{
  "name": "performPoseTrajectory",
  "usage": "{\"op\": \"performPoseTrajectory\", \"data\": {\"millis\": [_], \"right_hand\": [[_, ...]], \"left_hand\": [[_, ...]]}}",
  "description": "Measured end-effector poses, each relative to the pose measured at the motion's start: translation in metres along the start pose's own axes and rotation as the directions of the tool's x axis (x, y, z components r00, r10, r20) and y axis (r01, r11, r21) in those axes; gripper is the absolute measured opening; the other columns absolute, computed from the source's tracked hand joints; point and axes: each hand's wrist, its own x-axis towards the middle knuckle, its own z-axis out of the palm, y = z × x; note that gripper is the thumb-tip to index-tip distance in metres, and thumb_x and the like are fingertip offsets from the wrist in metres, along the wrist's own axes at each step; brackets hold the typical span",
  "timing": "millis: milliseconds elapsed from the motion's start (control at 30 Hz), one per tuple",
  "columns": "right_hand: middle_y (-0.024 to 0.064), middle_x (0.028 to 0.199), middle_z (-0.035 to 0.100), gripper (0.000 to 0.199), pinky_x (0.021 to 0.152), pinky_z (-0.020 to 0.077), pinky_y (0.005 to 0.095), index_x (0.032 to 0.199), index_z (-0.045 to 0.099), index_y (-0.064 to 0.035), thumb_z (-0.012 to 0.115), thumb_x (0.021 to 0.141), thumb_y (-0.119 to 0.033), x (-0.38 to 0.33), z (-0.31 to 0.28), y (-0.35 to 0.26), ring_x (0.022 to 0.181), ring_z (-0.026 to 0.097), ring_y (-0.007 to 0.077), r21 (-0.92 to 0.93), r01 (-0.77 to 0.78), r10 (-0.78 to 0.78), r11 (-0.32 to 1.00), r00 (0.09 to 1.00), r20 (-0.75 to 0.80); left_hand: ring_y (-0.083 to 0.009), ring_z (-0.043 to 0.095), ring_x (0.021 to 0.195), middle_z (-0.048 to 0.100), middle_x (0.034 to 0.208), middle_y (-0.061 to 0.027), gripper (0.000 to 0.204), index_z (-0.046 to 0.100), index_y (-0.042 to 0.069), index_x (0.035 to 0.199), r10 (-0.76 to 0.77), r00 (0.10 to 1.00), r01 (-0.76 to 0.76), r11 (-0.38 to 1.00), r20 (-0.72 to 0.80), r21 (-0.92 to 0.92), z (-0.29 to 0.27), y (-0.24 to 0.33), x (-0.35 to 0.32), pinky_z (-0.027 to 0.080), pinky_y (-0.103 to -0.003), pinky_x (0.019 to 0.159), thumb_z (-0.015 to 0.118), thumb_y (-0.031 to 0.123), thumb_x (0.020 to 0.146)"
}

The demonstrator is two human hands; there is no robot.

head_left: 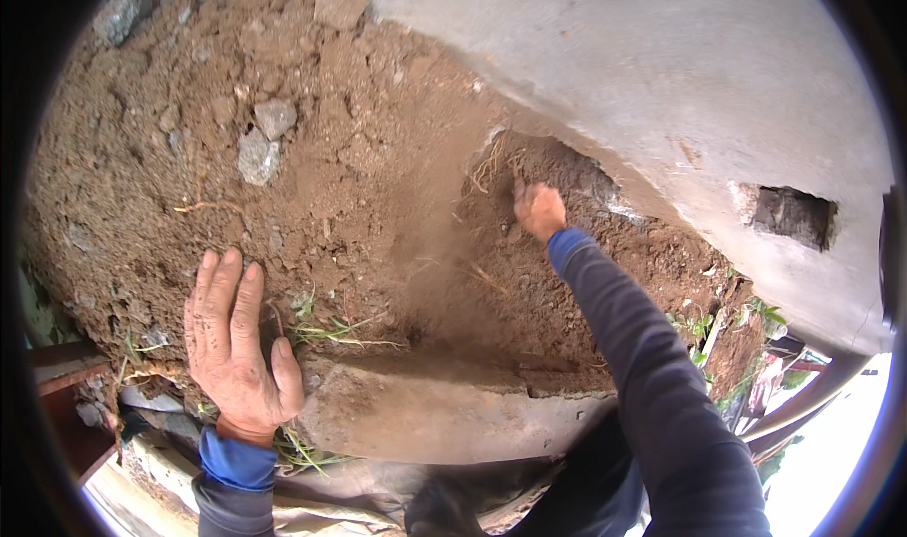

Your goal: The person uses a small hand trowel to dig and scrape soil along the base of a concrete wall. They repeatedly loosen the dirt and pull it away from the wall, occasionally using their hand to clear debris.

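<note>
My left hand lies flat on the brown soil, its fingers stretched out and dirt on the skin. Beside its thumb are some green grass blades. Farther right, my right hand reaches into a hollow dug under the edge of the grey wall. One finger points into the dirt; the others are mostly hidden, so I cannot tell whether they grip anything. A tuft of thin pale roots hangs just left of that hand.
Two grey stones sit in the soil at the upper left, and a concrete chunk lies in the far corner. A concrete ledge runs along the near side. The wall has a rectangular opening. Weeds grow at the right.
</note>
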Motion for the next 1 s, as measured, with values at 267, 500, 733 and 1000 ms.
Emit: {"op": "performPoseTrajectory", "data": {"millis": [267, 500, 733, 1000], "right_hand": [[0.0196, 0.092, 0.078, 0.029, 0.083, 0.0628, 0.0499, 0.104, 0.078, -0.0107, 0.066, 0.097, -0.037, -0.019, -0.009, 0.012, 0.092, 0.077, 0.0408, -0.327, 0.276, -0.213, 0.904, 0.953, 0.215], [0.0144, 0.114, 0.078, 0.033, 0.084, 0.0640, 0.0359, 0.122, 0.073, 0.0017, 0.084, 0.093, -0.010, 0.002, 0.001, 0.030, 0.096, 0.076, 0.0221, 0.886, 0.037, 0.148, 0.462, 0.982, -0.118], [0.0171, 0.117, 0.076, 0.052, 0.093, 0.0607, 0.0385, 0.129, 0.071, 0.0057, 0.071, 0.105, -0.041, 0.034, 0.011, 0.023, 0.107, 0.073, 0.0243, 0.973, 0.008, 0.267, 0.229, 0.961, -0.070], [0.0145, 0.093, 0.075, 0.051, 0.080, 0.0530, 0.0420, 0.108, 0.067, 0.0022, 0.051, 0.112, -0.046, 0.069, 0.041, -0.007, 0.085, 0.067, 0.0241, 0.987, 0.162, 0.291, -0.001, 0.944, -0.155]], "left_hand": [[-0.0419, 0.046, 0.151, 0.054, 0.158, -0.0191, 0.065, 0.057, 0.001, 0.151, -0.025, 1.000, 0.025, 1.000, 0.000, 0.002, 0.001, 0.001, -0.003, 0.032, -0.054, 0.125, 0.053, 0.028, 0.091], [-0.0435, 0.045, 0.151, 0.053, 0.158, -0.0205, 0.066, 0.055, 0.001, 0.152, -0.009, 1.000, 0.009, 1.000, 0.011, 0.012, 0.001, 0.000, -0.004, 0.030, -0.054, 0.125, 0.053, 0.028, 0.091], [-0.0464, 0.048, 0.148, 0.056, 0.154, -0.0239, 0.065, 0.057, -0.003, 0.149, 0.005, 1.000, -0.005, 1.000, 0.007, 0.022, -0.001, 0.002, -0.001, 0.033, -0.056, 0.124, 0.051, 0.028, 0.092], [-0.0492, 0.049, 0.146, 0.056, 0.152, -0.0271, 0.064, 0.060, -0.007, 0.144, 0.003, 1.000, -0.004, 1.000, 0.025, 0.026, -0.001, 0.001, -0.001, 0.034, -0.058, 0.123, 0.050, 0.028, 0.091]]}}
